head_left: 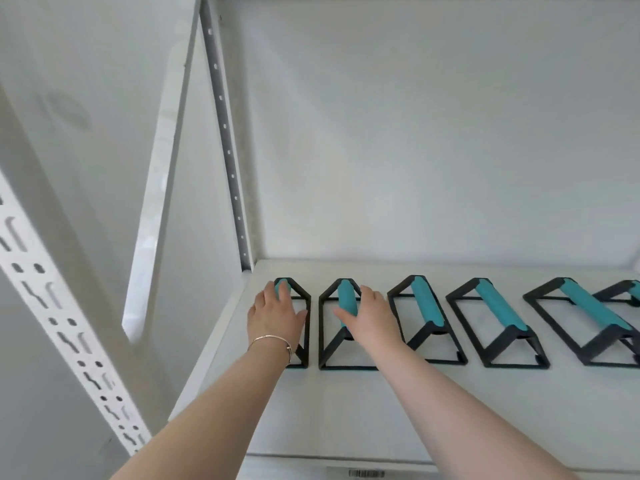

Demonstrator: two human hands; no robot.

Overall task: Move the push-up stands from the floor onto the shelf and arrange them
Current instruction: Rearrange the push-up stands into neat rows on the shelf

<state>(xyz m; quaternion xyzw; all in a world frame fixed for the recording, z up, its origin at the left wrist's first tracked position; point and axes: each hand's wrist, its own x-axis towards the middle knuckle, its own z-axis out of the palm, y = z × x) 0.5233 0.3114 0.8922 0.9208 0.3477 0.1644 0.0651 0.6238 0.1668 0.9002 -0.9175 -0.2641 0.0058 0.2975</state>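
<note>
Two stiff, likely light stands (306, 344): your left hand (275, 315) lay flat atop one, right hand (369, 317) clasped another's teal grip (346, 297).

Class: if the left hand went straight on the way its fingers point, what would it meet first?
The left hand already rests on the leftmost stand; past it, probably the shelf's back wall.

A white flat shelf (346, 410) is seen, on which six black triangular-framed push-up stands (498, 311) with teal handles are set upright in one row, the rightmost being cut off.
</note>
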